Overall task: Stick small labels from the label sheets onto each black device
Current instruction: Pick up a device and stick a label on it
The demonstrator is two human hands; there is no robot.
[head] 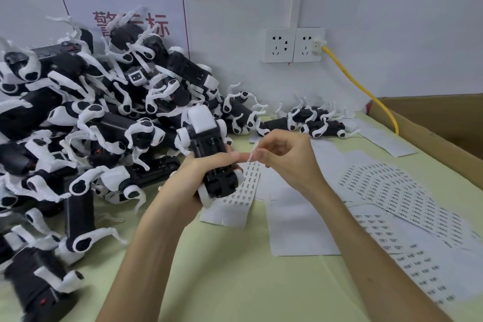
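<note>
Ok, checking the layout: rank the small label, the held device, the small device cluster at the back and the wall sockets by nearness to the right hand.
1. small label, pinched by the right hand itself
2. held device, just left, gripped by the left hand
3. small device cluster, farther back on the table
4. wall sockets, up behind that cluster

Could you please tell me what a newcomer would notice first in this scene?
The big heap of black-and-white devices on the left grabs the eye first. In the centre, the left hand grips one device while the right hand pinches a small label. Rightward, label sheets fan out.
</note>
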